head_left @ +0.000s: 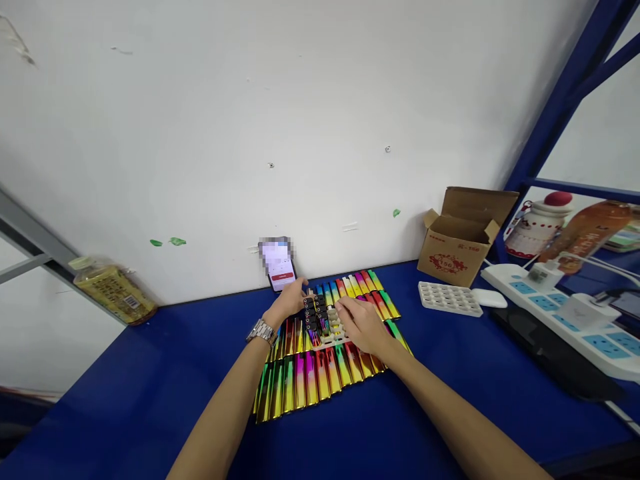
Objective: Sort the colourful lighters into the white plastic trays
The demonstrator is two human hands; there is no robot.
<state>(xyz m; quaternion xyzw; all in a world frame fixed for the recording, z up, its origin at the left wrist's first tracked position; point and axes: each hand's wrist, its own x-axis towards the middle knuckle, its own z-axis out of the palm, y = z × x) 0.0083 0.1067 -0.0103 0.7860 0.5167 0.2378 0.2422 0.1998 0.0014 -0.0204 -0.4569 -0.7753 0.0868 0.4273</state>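
Note:
My left hand (289,301), with a metal watch on the wrist, grips the far left corner of a pale tray with holes (327,343). My right hand (367,325) is closed over the tray's right side, fingertips pinched together; what they hold, if anything, is hidden. Several black-topped pieces with shiny multicoloured lower ends (310,317) stand in rows on the tray's left. Beneath and around the tray lie rows of slim, glossy gradient-coloured cases (310,380), in gold, green, red and purple. More such cases (367,283) lie behind the right hand.
A phone (280,267) leans against the wall behind the left hand. On the right are an open cardboard box (450,257), another pale tray (447,299), a white mouse-shaped object (489,298) and a power strip (560,307). A yellow bottle (115,291) stands at left on the blue table (150,387).

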